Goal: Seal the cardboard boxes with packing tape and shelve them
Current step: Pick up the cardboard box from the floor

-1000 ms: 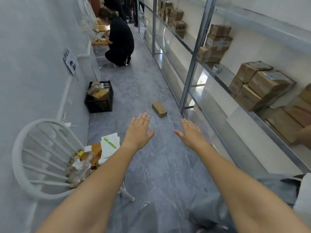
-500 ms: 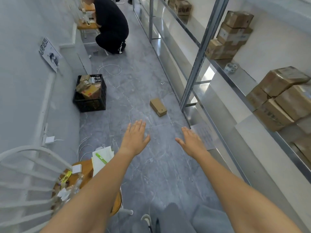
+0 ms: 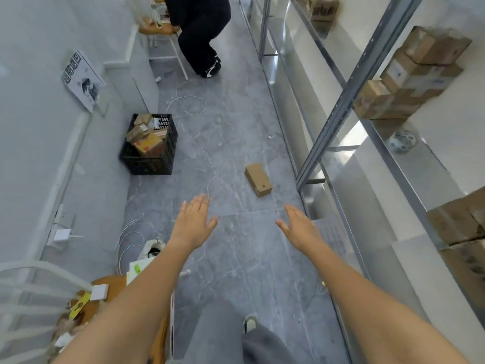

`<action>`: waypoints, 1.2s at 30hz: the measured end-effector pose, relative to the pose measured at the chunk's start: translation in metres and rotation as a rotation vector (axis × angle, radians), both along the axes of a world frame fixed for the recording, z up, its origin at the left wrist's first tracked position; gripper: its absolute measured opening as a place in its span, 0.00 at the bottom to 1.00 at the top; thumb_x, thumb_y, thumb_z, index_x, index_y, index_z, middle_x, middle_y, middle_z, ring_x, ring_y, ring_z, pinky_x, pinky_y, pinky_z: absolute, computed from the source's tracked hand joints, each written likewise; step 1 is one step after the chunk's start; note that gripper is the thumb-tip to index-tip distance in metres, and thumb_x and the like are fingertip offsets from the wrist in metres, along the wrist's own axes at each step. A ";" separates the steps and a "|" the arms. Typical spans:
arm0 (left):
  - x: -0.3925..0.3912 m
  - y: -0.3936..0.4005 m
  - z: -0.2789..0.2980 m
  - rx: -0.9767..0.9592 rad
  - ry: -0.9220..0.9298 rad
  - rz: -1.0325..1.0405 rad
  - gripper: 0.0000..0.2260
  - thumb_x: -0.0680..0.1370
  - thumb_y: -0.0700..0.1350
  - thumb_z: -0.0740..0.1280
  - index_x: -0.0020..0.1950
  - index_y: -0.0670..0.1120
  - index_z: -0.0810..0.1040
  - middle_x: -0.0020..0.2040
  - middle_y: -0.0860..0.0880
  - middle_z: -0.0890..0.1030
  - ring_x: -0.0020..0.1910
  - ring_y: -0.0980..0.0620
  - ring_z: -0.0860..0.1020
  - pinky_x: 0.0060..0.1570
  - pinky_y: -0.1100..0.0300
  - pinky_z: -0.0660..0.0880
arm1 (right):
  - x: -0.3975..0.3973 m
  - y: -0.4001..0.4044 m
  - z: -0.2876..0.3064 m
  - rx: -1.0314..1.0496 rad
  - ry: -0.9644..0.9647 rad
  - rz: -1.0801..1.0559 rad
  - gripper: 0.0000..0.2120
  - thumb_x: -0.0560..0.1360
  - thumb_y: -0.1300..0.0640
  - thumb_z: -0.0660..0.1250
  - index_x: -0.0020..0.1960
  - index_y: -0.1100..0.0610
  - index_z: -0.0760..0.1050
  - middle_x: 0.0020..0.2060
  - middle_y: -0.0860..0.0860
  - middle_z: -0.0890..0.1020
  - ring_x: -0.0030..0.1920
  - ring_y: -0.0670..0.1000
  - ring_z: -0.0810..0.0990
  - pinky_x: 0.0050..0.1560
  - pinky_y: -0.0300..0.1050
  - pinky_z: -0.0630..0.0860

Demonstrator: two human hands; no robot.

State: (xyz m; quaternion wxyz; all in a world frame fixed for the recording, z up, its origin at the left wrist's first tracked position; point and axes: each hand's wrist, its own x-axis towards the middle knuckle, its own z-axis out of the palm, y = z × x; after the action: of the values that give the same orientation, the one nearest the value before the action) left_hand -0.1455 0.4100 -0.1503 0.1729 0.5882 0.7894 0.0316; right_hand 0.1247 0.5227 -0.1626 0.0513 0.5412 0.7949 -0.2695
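Grey tiled floor [image 3: 236, 258] runs between a white wall and metal shelving [image 3: 349, 82] stacked with blurred cardboard boxes [image 3: 409, 82]. One small brown box [image 3: 258, 179] lies closed ahead, near the shelving post. My left hand [image 3: 193, 223] and right hand [image 3: 299, 228] reach forward, fingers straight, empty.

Floor: grey marbled tile floor [image 3: 236, 258], an aisle between a white wall and a metal shelf rack.
On floor: small brown cardboard box [image 3: 258, 179] near the rack's upright; black plastic crate [image 3: 149, 158] by the wall; loose white cable [image 3: 187, 103].
Shelf: grey metal shelf [image 3: 380, 132] carrying stacked brown cardboard boxes [image 3: 409, 85].

Open floor [image 3: 236, 248] around box [image 3: 258, 179]
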 end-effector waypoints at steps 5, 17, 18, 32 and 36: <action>-0.011 0.076 -0.006 -0.007 -0.016 -0.032 0.28 0.83 0.54 0.55 0.79 0.42 0.53 0.80 0.44 0.54 0.79 0.47 0.51 0.76 0.51 0.44 | -0.021 0.065 -0.017 -0.042 0.009 0.000 0.30 0.82 0.44 0.56 0.78 0.57 0.55 0.77 0.55 0.61 0.76 0.54 0.58 0.74 0.49 0.57; -0.064 0.291 -0.032 -0.088 -0.118 -0.194 0.29 0.84 0.54 0.54 0.80 0.42 0.48 0.80 0.45 0.53 0.79 0.48 0.50 0.77 0.52 0.43 | -0.071 0.218 -0.044 -0.096 -0.018 -0.168 0.30 0.81 0.43 0.58 0.77 0.58 0.57 0.76 0.55 0.63 0.75 0.54 0.61 0.74 0.50 0.60; -0.064 0.305 -0.034 -0.088 -0.125 -0.208 0.29 0.84 0.54 0.54 0.80 0.42 0.49 0.80 0.45 0.53 0.79 0.48 0.50 0.77 0.52 0.43 | -0.073 0.229 -0.045 -0.101 -0.023 -0.180 0.30 0.81 0.44 0.58 0.77 0.58 0.57 0.76 0.55 0.63 0.75 0.55 0.61 0.73 0.50 0.60; -0.105 0.475 -0.069 -0.186 -0.105 -0.266 0.29 0.84 0.54 0.54 0.80 0.43 0.49 0.80 0.45 0.53 0.79 0.49 0.50 0.76 0.53 0.42 | -0.116 0.377 -0.090 -0.187 0.030 -0.293 0.31 0.82 0.44 0.56 0.78 0.58 0.54 0.77 0.55 0.59 0.76 0.54 0.59 0.74 0.49 0.57; -0.122 0.526 -0.086 -0.219 -0.117 -0.342 0.28 0.84 0.54 0.54 0.80 0.43 0.50 0.80 0.46 0.54 0.79 0.49 0.50 0.76 0.54 0.42 | -0.131 0.400 -0.112 -0.207 0.048 -0.387 0.30 0.82 0.44 0.56 0.78 0.59 0.56 0.76 0.56 0.61 0.76 0.55 0.60 0.74 0.48 0.57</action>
State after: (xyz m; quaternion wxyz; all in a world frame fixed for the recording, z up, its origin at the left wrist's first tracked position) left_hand -0.2670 0.9364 -0.2360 0.2841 0.6884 0.6655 -0.0503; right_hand -0.0062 0.9225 -0.2744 0.0352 0.6688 0.6455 -0.3671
